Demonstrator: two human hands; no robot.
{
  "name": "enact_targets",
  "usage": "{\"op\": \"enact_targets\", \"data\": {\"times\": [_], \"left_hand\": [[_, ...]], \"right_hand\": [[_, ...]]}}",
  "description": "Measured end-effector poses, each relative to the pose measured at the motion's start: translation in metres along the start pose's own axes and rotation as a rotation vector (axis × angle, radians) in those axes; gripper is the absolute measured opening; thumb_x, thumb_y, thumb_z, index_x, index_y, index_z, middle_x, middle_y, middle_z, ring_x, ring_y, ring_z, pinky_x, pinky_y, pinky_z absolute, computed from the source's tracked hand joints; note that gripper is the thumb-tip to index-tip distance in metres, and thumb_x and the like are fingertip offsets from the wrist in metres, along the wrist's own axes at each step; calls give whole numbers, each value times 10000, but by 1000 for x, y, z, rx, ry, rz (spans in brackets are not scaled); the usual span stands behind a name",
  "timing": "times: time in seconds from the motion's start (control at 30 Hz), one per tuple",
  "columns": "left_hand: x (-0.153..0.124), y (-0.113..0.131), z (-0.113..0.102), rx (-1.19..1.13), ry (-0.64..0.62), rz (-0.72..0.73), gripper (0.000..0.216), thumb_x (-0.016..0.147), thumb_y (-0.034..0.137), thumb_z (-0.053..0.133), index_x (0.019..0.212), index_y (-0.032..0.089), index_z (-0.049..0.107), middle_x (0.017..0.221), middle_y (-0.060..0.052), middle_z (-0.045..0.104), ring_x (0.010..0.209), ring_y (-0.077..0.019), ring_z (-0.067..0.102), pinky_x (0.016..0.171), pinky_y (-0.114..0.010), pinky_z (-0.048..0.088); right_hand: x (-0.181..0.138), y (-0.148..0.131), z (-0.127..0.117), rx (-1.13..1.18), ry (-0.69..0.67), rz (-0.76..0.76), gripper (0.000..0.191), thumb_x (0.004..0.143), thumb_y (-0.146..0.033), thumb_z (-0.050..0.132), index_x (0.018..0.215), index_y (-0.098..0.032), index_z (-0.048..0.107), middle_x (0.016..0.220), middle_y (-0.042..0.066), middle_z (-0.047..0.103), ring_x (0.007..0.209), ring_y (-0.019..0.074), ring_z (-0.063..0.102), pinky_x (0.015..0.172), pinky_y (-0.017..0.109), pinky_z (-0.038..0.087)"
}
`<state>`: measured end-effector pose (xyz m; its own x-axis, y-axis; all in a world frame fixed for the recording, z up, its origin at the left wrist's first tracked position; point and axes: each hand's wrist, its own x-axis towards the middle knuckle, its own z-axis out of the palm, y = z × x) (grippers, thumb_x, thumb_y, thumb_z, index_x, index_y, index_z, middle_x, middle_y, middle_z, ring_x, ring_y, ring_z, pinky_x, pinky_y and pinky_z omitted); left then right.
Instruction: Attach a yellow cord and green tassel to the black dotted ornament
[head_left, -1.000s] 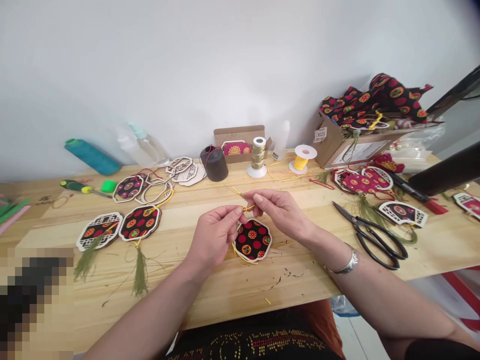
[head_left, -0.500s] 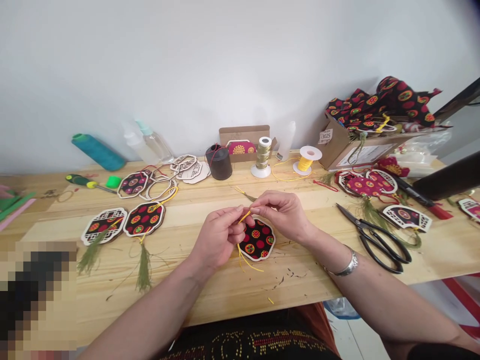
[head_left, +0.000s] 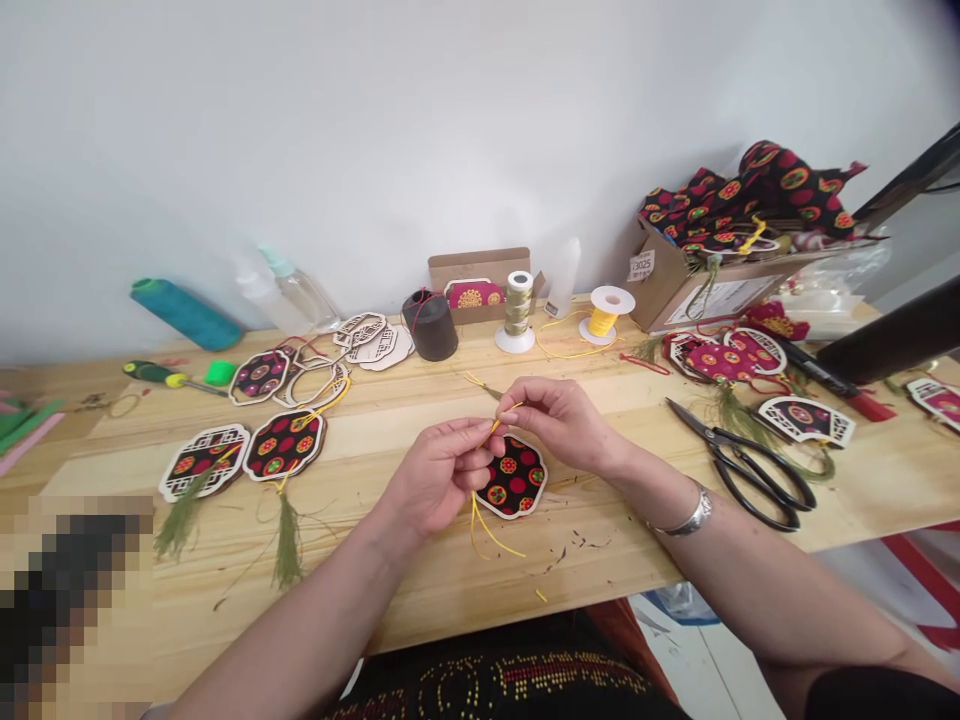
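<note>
My left hand (head_left: 450,470) pinches a yellow cord (head_left: 496,425) between thumb and fingers. Fingertip to fingertip with it, my right hand (head_left: 551,420) grips the same cord. Loose yellow ends hang below the left hand onto the table. Just under both hands lies a fabric pendant (head_left: 517,482), black with red dots and flowers inside a pale wooden rim; its upper left part is hidden by my fingers. Behind the hands rests a green tassel (head_left: 489,390) with a yellow loop, partly covered by the right hand.
Black scissors (head_left: 742,460) lie to the right, blades pointing away. Two tasselled pendants (head_left: 283,445) sit at the left. Along the wall stand a black spool (head_left: 430,328), a gold thread cone (head_left: 517,310), a yellow cord spool (head_left: 604,318) and a cardboard box (head_left: 697,290) with fabric.
Both hands stay pinched on the cord, with the fingertips slightly shifted. The whole view has moved a little, so things on the table appear slightly further left.
</note>
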<state>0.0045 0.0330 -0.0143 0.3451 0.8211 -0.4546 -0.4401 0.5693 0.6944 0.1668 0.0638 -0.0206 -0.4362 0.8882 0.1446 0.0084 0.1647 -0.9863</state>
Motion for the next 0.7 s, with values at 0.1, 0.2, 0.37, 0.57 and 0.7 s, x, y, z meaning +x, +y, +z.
{"op": "enact_targets", "data": {"times": [0.1,0.2,0.37,0.57,0.7], "left_hand": [[1,0,-1,-5,0,-4,106,659,150,721,692,62,673,594,-19,560,406,27,243,354,-97,163],[-1,-1,1,34,39,88,119,676,175,721,695,68,672,594,-15,565,407,23,256,361,-104,184],[-3,-4,5,128,137,257,142,687,213,720,680,81,669,591,-21,590,411,8,306,375,-126,217],[-2,-6,5,183,195,339,142,694,240,716,714,103,685,591,-3,593,407,-3,337,385,-151,245],[-2,-7,5,233,190,333,124,704,230,701,717,108,686,594,-5,603,405,-10,344,386,-160,253]], "right_hand": [[1,0,0,11,14,11,96,768,-233,626,734,-144,631,660,-15,608,626,88,528,619,239,430],[3,1,-1,8,66,46,116,757,-261,631,746,-148,651,676,-9,624,636,89,528,634,243,434],[5,1,-2,68,157,172,260,770,-375,613,693,-132,659,626,9,617,535,67,460,535,225,391],[2,-6,0,110,97,282,281,652,-404,726,693,-128,686,585,2,623,520,69,478,506,219,389],[1,-10,1,143,117,281,208,620,-317,746,694,-132,686,605,-5,644,544,72,518,550,224,426]]}}
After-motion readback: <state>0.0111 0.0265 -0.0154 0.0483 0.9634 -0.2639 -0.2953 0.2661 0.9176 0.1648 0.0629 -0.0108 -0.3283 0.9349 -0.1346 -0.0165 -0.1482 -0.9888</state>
